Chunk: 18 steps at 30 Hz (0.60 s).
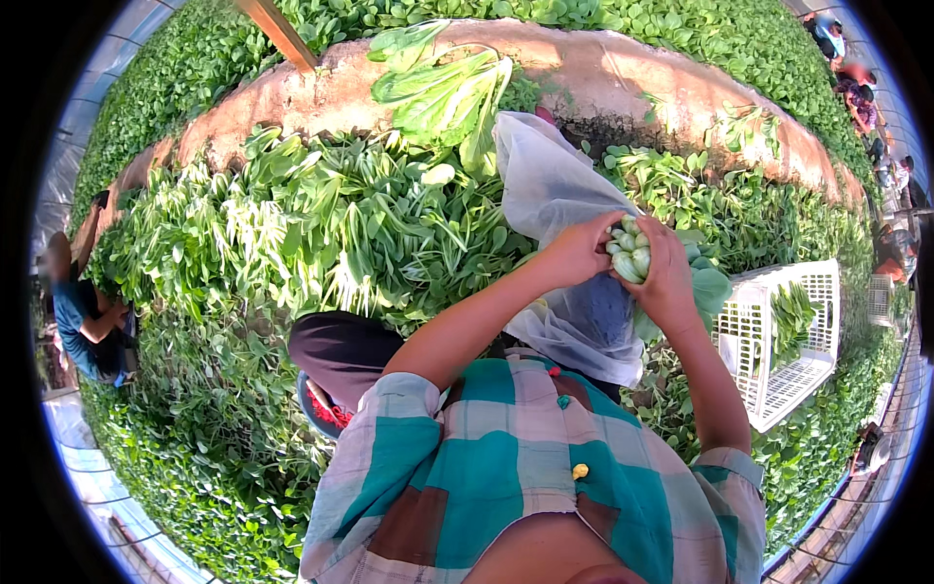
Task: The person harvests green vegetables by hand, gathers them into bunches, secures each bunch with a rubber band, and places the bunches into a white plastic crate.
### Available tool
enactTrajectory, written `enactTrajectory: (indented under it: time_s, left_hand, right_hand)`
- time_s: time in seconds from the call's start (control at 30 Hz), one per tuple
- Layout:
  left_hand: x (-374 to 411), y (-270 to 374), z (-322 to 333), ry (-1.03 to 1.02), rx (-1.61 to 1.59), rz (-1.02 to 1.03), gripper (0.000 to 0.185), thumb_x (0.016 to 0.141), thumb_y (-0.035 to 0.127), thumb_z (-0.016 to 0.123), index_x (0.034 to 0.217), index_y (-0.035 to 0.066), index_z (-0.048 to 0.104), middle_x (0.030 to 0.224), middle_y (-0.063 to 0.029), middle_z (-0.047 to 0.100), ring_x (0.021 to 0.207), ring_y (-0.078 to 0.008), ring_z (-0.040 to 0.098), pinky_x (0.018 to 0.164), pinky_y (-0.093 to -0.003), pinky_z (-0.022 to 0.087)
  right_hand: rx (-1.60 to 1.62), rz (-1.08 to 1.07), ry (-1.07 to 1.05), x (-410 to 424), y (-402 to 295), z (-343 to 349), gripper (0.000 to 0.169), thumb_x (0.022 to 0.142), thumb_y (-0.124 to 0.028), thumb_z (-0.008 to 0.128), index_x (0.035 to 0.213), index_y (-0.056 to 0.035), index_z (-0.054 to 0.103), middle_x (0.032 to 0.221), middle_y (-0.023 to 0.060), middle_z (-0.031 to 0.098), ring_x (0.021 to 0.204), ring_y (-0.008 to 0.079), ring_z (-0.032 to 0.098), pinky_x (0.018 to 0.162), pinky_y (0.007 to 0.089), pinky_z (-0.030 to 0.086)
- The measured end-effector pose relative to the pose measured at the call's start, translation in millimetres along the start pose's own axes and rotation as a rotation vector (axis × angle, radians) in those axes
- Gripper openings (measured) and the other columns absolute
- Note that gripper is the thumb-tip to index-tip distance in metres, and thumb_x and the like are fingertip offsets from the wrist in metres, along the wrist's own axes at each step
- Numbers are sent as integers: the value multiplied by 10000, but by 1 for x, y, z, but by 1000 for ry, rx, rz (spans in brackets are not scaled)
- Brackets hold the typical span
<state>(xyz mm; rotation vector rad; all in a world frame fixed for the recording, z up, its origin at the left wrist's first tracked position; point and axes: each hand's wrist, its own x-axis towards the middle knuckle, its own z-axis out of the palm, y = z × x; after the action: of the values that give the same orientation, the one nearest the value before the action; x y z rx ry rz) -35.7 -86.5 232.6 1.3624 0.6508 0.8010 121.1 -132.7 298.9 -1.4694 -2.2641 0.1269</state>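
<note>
My left hand [580, 248] and my right hand [662, 271] are closed around a bunch of leafy greens [630, 257]. Its pale green stem bases face up between my fingers, and the broad leaves hang down behind my right hand. Just below the bunch, a translucent plastic sheet [536, 171] is draped over my leg. Cut greens [350, 212] lie in a thick heap to the left of the sheet. Beyond the sheet, a large leafy plant [445, 95] lies partly across the dirt path.
A white plastic crate [759, 350] lies on its side at the right with greens inside. A wooden post [277, 33] stands on the dirt path [576, 62]. Under me is a round seat [321, 409]. One person [87, 314] works at the far left; several others are at the far right.
</note>
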Motion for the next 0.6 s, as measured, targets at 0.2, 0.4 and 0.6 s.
enactTrajectory:
  time_s: [0.2, 0.4, 0.6]
  left_hand:
    - [-8, 4, -78, -22, 177, -203, 535, 813, 71, 626, 1308, 48, 426, 975, -72, 615, 850, -122, 595, 745, -277, 483]
    - [-61, -111, -275, 771, 642, -456, 303, 779, 152, 586, 1072, 79, 616, 931, -106, 645, 833, -210, 631, 755, -319, 487]
    - [-73, -162, -398, 932, 1097, -458, 248, 780, 94, 546, 1017, 41, 598, 1046, -178, 570, 996, -337, 527, 880, -404, 427]
  right_hand:
    - [-71, 135, 41, -3, -13, 11, 752, 600, -35, 775, 1257, -51, 410, 1223, 170, 509, 1116, 365, 492, 956, 425, 405]
    - [14, 177, 90, -11, 7, 20, 725, 632, 29, 720, 1276, -52, 398, 1241, 165, 498, 1139, 354, 481, 986, 419, 385]
    - [-8, 245, 146, -21, 20, 27, 673, 687, -17, 702, 1283, -34, 389, 1262, 174, 479, 1147, 339, 476, 987, 419, 375]
